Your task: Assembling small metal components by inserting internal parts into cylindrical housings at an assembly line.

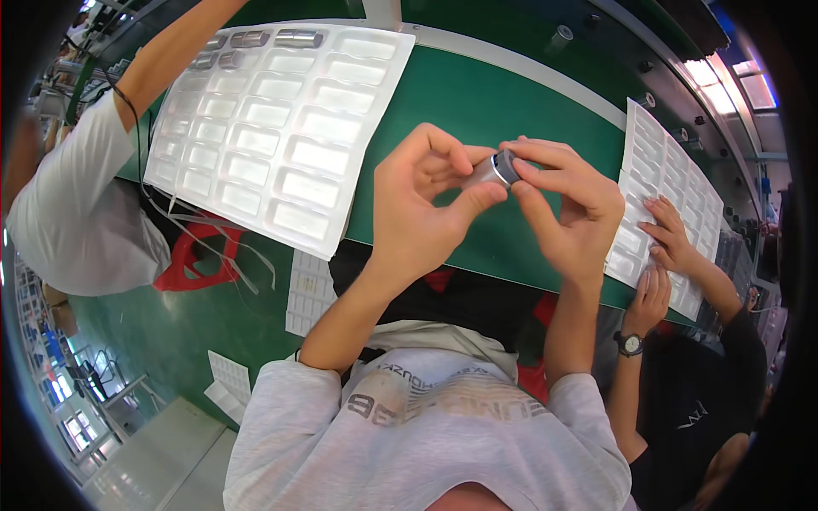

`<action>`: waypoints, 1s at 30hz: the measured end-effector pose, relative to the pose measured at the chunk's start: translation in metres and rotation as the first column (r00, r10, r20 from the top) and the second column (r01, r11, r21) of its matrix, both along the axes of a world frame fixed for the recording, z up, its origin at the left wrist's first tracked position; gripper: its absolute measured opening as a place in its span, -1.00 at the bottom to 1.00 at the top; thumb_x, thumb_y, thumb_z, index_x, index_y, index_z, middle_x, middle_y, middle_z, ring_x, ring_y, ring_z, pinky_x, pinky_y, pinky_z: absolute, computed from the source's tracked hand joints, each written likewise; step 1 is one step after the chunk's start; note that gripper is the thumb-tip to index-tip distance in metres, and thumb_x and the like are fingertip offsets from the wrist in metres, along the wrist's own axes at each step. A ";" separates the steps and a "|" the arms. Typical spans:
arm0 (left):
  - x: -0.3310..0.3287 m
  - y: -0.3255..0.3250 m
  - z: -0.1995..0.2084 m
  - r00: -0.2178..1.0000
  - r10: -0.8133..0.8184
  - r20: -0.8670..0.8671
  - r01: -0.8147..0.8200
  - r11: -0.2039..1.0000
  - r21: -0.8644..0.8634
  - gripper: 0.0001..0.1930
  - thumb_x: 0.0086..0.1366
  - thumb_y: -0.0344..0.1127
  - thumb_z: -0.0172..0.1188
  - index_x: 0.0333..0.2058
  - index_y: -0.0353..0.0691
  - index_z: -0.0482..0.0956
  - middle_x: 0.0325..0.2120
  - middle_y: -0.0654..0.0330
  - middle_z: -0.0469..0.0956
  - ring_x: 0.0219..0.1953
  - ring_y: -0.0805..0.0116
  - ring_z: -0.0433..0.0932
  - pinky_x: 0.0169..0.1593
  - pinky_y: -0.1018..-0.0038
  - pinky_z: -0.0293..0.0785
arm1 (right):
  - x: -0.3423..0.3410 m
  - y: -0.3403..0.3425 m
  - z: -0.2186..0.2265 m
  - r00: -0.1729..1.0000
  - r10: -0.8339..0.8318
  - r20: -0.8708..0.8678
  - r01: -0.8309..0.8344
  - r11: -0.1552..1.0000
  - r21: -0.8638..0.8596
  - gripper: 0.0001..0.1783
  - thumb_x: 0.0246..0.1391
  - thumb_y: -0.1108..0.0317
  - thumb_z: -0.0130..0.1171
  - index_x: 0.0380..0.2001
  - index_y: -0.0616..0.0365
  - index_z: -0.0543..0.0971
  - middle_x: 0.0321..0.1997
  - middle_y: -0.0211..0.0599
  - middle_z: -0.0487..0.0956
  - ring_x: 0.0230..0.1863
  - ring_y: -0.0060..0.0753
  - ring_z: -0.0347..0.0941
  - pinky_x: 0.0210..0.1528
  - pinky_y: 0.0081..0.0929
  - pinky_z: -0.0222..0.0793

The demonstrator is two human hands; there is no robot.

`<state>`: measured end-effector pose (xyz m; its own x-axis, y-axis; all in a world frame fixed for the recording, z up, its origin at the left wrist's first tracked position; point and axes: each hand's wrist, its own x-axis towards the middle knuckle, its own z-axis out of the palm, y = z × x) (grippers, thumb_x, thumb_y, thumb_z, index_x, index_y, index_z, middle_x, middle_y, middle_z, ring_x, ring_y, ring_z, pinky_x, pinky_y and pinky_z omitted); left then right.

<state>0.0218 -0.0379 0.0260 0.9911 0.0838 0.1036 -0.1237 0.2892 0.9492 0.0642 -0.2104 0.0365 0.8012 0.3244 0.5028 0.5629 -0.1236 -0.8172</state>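
Note:
My left hand [415, 206] and my right hand [579, 203] meet above the green work surface [477, 89], both closed on one small cylinder [504, 168]. It has a pale, shiny body and a dark grey end. The thumb and fingers of my left hand pinch the pale body and partly cover it. On the dark end rest my right thumb and fingertips. Left of my hands lies a white moulded tray [356, 70]. Several silver cylinders [298, 38] sit in its far-left pockets, and its nearer pockets hold nothing.
A co-worker's arm [170, 64] reaches over the tray's far left. At right, another person's hands [670, 234] touch a second white tray [652, 140]. Beyond the metal rail stands a silver cylinder [560, 38]. A red stool [200, 255] and loose pale straps are at lower left.

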 end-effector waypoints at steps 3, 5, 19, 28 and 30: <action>-0.001 0.003 -0.002 1.000 0.000 0.021 -0.001 0.999 0.038 -0.68 0.10 -0.69 0.31 -0.34 -0.29 0.31 -0.19 -0.17 0.60 -0.15 0.30 0.64 -0.07 0.48 0.61 | 0.005 -0.001 -0.003 0.997 0.026 0.071 -0.023 0.999 -0.047 -0.79 -0.20 0.65 0.32 -0.38 0.27 0.67 -0.22 -0.10 0.68 -0.14 -0.15 0.61 -0.02 -0.34 0.49; 0.000 0.004 -0.005 1.000 -0.005 0.027 0.004 0.999 0.049 -0.68 0.10 -0.69 0.30 -0.33 -0.29 0.31 -0.20 -0.16 0.61 -0.15 0.29 0.64 -0.06 0.48 0.61 | 0.009 -0.004 -0.003 0.985 0.080 0.155 -0.057 0.987 -0.152 -0.70 -0.27 0.65 0.34 -0.33 0.25 0.65 -0.16 -0.08 0.66 -0.13 -0.11 0.60 -0.02 -0.29 0.50; 0.002 -0.007 -0.018 0.970 -0.071 -0.232 -0.018 0.932 -0.363 -0.74 0.21 -0.60 0.24 -0.35 -0.19 0.30 -0.31 0.12 0.58 -0.29 0.50 0.53 -0.20 0.63 0.43 | -0.001 0.022 -0.031 0.888 -0.164 0.429 0.222 0.971 -0.089 -0.60 -0.32 0.62 0.34 -0.25 0.23 0.61 -0.19 -0.21 0.62 -0.11 -0.16 0.57 0.06 -0.15 0.52; 0.008 -0.024 -0.038 0.944 -0.219 -0.246 0.114 0.918 -0.379 -0.69 0.18 -0.61 0.26 -0.19 -0.26 0.32 -0.26 0.01 0.60 -0.20 0.36 0.63 -0.11 0.49 0.58 | -0.005 -0.008 -0.040 0.982 -0.100 0.162 0.134 0.968 -0.212 -0.56 -0.32 0.58 0.41 -0.22 0.20 0.64 -0.16 -0.19 0.64 -0.11 -0.19 0.59 0.02 -0.29 0.54; 0.000 0.005 -0.043 0.970 -0.120 -0.210 0.056 0.956 -0.287 -0.65 0.15 -0.64 0.23 -0.15 -0.29 0.31 -0.27 -0.01 0.59 -0.20 0.31 0.63 -0.17 0.44 0.62 | -0.006 0.010 -0.009 0.963 0.149 -0.223 -0.186 0.970 -0.157 -0.49 -0.28 0.45 0.48 -0.13 0.21 0.61 -0.08 -0.15 0.62 -0.02 -0.15 0.56 0.03 -0.31 0.49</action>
